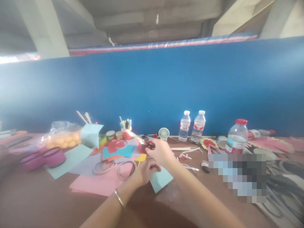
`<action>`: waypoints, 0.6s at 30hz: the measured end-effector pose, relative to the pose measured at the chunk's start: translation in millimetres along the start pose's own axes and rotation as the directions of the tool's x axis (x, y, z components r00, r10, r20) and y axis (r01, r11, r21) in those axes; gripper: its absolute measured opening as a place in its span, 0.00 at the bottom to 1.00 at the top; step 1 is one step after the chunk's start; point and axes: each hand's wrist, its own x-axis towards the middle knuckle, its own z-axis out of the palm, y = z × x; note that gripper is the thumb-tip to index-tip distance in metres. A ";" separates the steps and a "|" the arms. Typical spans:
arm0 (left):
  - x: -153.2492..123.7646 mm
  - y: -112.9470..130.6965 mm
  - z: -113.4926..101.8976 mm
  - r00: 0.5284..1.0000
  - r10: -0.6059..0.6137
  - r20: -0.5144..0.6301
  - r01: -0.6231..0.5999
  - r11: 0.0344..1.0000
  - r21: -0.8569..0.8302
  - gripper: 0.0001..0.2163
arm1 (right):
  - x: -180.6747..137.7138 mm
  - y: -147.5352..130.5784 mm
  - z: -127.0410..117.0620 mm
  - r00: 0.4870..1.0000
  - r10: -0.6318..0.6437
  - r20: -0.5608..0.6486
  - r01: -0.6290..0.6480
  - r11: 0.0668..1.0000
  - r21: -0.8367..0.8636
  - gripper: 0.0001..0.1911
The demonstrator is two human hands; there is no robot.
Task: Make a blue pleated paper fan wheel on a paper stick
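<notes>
My right hand (159,152) is closed round red-handled scissors (146,144) whose blades point up and to the left. Just below it, my left hand (147,170) pinches the edge of a light blue sheet of paper (161,179) that lies on the brown table (47,205). A thin bracelet sits on my left wrist. Both hands are close together near the middle of the table, above a pink sheet (102,183).
Coloured paper sheets, tape rings (126,169), a pen cup (126,130), a small white fan (163,133), two small water bottles (184,126), a red-capped bottle (236,136), magenta tubs (53,156) and a plastic bag (63,134) lie before the blue wall. Paper strips lie at the right.
</notes>
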 end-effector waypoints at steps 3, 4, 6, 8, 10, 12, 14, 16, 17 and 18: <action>4.4 6.4 -26.5 0.984 0.044 -0.170 -0.067 0.989 -0.132 0.10 | -7.4 27.7 -23.7 0.955 0.076 -0.288 0.060 0.898 0.436 0.09; 6.8 10.1 -36.7 0.969 0.038 -0.242 -0.087 0.978 -0.192 0.10 | -10.5 34.6 -27.4 0.944 0.116 -0.309 0.071 0.843 0.533 0.10; 11.7 20.9 -57.4 0.925 0.000 -0.381 -0.113 0.955 -0.274 0.11 | -17.4 44.5 -27.4 0.937 0.124 -0.326 0.120 0.763 0.635 0.13; 15.6 35.2 -75.5 0.849 0.000 -0.529 -0.179 0.941 -0.287 0.12 | -23.8 50.3 -18.3 0.920 0.109 -0.376 0.168 0.758 0.631 0.14; 18.1 50.2 -87.9 0.766 -0.027 -0.643 -0.235 0.918 -0.319 0.15 | -27.7 53.4 -2.8 0.926 0.063 -0.372 0.200 0.754 0.625 0.15; 19.0 62.5 -94.0 0.714 -0.064 -0.697 -0.274 0.891 -0.363 0.17 | -28.6 54.1 15.2 0.949 0.054 -0.311 0.172 0.737 0.653 0.17; 18.3 70.2 -95.0 0.712 -0.063 -0.699 -0.299 0.874 -0.384 0.18 | -28.3 52.4 30.5 0.982 0.040 -0.186 0.106 0.699 0.707 0.21; 16.3 73.2 -93.7 0.740 -0.031 -0.672 -0.300 0.879 -0.370 0.19 | -29.0 48.2 38.8 0.999 -0.011 -0.053 0.046 0.670 0.741 0.25; 15.0 73.4 -93.0 0.759 -0.012 -0.651 -0.290 0.889 -0.355 0.19 | -29.9 45.6 40.0 0.999 -0.028 -0.016 0.030 0.655 0.755 0.26; 13.6 73.3 -92.3 0.777 0.000 -0.629 -0.273 0.901 -0.337 0.20 | -31.2 43.0 39.4 0.999 -0.048 0.011 0.023 0.650 0.760 0.27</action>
